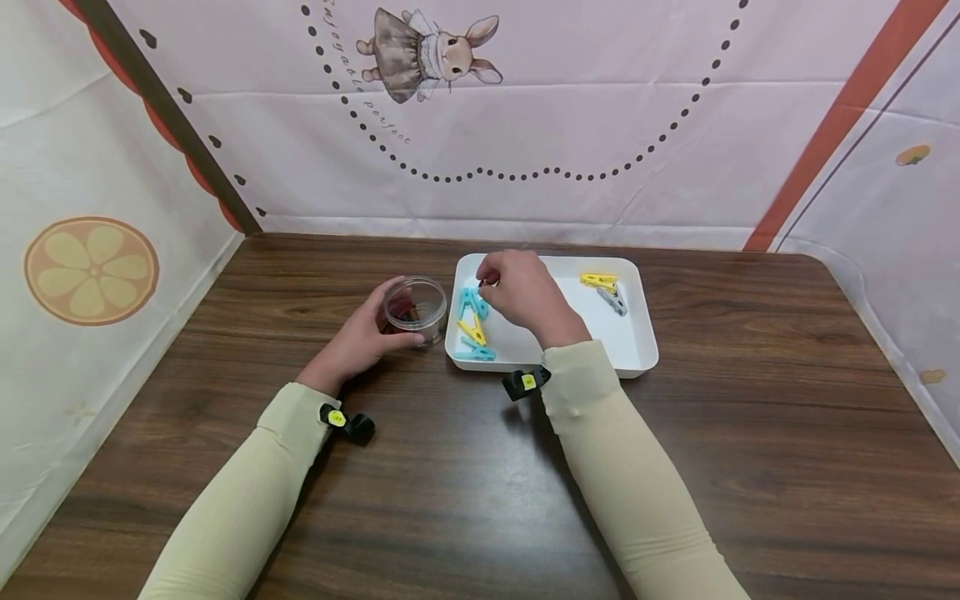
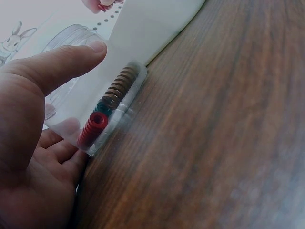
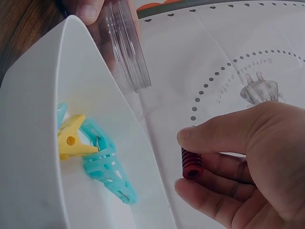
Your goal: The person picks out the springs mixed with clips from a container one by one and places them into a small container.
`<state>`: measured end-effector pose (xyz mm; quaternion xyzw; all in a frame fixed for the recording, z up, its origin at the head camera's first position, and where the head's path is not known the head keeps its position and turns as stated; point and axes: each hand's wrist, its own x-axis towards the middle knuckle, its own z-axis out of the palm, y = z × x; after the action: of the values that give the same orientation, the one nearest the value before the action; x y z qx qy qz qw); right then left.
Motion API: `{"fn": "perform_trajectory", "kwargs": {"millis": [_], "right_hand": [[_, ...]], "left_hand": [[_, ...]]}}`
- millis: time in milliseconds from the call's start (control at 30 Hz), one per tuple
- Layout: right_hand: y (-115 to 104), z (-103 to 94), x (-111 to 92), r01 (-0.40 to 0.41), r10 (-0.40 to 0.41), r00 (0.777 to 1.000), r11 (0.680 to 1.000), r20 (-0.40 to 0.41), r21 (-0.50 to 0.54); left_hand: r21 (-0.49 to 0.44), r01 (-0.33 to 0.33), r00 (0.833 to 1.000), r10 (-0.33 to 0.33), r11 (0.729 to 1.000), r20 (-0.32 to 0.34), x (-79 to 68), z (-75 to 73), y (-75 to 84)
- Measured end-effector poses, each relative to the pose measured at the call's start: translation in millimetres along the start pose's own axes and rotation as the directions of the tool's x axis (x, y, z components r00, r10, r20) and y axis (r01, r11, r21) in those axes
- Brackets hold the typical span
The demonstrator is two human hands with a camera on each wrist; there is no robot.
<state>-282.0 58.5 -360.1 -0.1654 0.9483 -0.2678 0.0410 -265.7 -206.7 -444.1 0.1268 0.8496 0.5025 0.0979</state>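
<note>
My left hand (image 1: 363,337) holds a clear plastic jar (image 1: 417,310), thumb and fingers curled round its sides, on the table just left of the white tray. Inside the jar, the left wrist view shows a red spring (image 2: 92,129), a brown spring (image 2: 120,88) and part of a dark green one. Over the left part of the tray, my right hand (image 1: 531,293) pinches a dark red spring (image 3: 191,163) between thumb and fingers. Beneath and beside it in the tray lie turquoise clothespins (image 1: 476,350) and a yellow clothespin (image 1: 474,330).
The white tray (image 1: 517,365) also holds a yellow clothespin (image 1: 598,280) and a grey clothespin (image 1: 612,301) near its far right corner. Dark wood tabletop (image 1: 450,467) surrounds tray and jar. A printed cloth (image 1: 562,133) hangs behind the table and along both sides.
</note>
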Motion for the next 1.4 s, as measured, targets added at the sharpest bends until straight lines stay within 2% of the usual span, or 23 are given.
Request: {"fn": "perform_trajectory", "kwargs": {"millis": [367,733,1400], "right_hand": [[-3.4,1.0,-2.3,0.052,-0.052,0.998,0.999,-0.034,-0.014],[-8.7,2.5,-3.3,0.066,-0.067,0.998,0.997,-0.021,-0.042],[-14.5,5.8,-3.6,0.127,-0.128,0.991,0.991,-0.038,-0.029]], "left_hand": [[-0.01,0.0,1.0,0.0,1.0,0.005,-0.7,0.1,1.6],[-0.016,-0.002,1.0,0.002,1.0,-0.001,0.4,0.3,1.8],[-0.024,-0.005,1.0,0.005,1.0,0.003,0.1,0.1,2.0]]}}
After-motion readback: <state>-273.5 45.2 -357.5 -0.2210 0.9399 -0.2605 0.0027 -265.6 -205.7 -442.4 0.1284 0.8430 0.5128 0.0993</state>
